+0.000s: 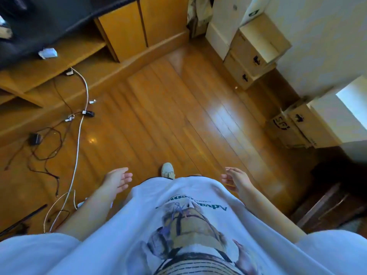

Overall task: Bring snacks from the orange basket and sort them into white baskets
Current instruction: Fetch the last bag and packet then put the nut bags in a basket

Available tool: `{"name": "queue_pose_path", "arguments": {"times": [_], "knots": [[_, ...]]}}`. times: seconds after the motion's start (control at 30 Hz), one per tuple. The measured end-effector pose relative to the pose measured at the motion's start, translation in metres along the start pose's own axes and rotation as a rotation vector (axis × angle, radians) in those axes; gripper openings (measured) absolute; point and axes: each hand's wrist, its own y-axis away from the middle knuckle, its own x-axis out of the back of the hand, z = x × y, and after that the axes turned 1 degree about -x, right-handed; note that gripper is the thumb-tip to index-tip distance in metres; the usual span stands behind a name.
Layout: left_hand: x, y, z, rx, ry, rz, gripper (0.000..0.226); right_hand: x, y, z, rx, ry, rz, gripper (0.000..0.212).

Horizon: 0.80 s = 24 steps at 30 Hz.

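Looking straight down a person's own body: a white printed T-shirt fills the lower part of the view, with a polished wooden floor beyond it. Both hands are held out in front at waist level, fingers loosely spread, and neither holds anything: the left hand and the right hand sit well apart, palms turned inward. One pale shoe shows between them.

No orange basket, white basket or snack appears anywhere in view, so progress cannot be read here; probably the person is walking between them with nothing carried.

Only cardboard boxes are visible as containers, stacked along the right wall (their contents cannot be seen). Loose cables trail across the floor at left, near a wooden cabinet.
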Motion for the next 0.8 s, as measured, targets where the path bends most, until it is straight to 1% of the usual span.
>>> {"name": "queue_pose_path", "arguments": {"times": [0.03, 0.17, 0.27, 0.4, 0.5, 0.57, 0.6, 0.7, 0.77, 0.8], "knots": [[-0.008, -0.002, 0.020, -0.024, -0.026, -0.014, 0.020, -0.001, -0.002, -0.007, -0.013, -0.014, 0.015, 0.015], [-0.043, -0.009, 0.091, -0.101, -0.137, -0.097, 0.025, -0.004, -0.019, -0.031, -0.076, -0.054, 0.056, 0.010], [-0.066, -0.021, 0.133, -0.153, -0.198, -0.156, 0.022, -0.009, -0.039, -0.054, -0.144, -0.042, 0.083, 0.009], [-0.088, -0.045, 0.183, -0.154, -0.222, -0.158, 0.019, -0.020, -0.070, -0.101, -0.188, -0.042, 0.100, 0.010], [-0.099, -0.064, 0.227, -0.120, -0.216, -0.133, 0.021, -0.031, -0.097, -0.155, -0.175, -0.033, 0.109, 0.014], [-0.101, -0.075, 0.259, -0.089, -0.179, -0.089, 0.024, -0.038, -0.115, -0.201, -0.136, -0.025, 0.096, 0.020], [-0.100, -0.081, 0.274, -0.072, -0.154, -0.072, 0.025, -0.042, -0.124, -0.226, -0.111, 0.018, 0.082, 0.021], [-0.095, -0.095, 0.319, -0.034, -0.062, -0.027, 0.028, -0.064, -0.148, -0.302, -0.038, 0.195, 0.008, 0.016], [-0.092, -0.106, 0.344, -0.025, 0.005, 0.023, 0.029, -0.086, -0.163, -0.347, -0.039, 0.201, -0.057, 0.010], [-0.090, -0.110, 0.355, -0.021, 0.046, 0.045, 0.029, -0.098, -0.170, -0.370, -0.034, 0.200, -0.072, 0.012]]}}
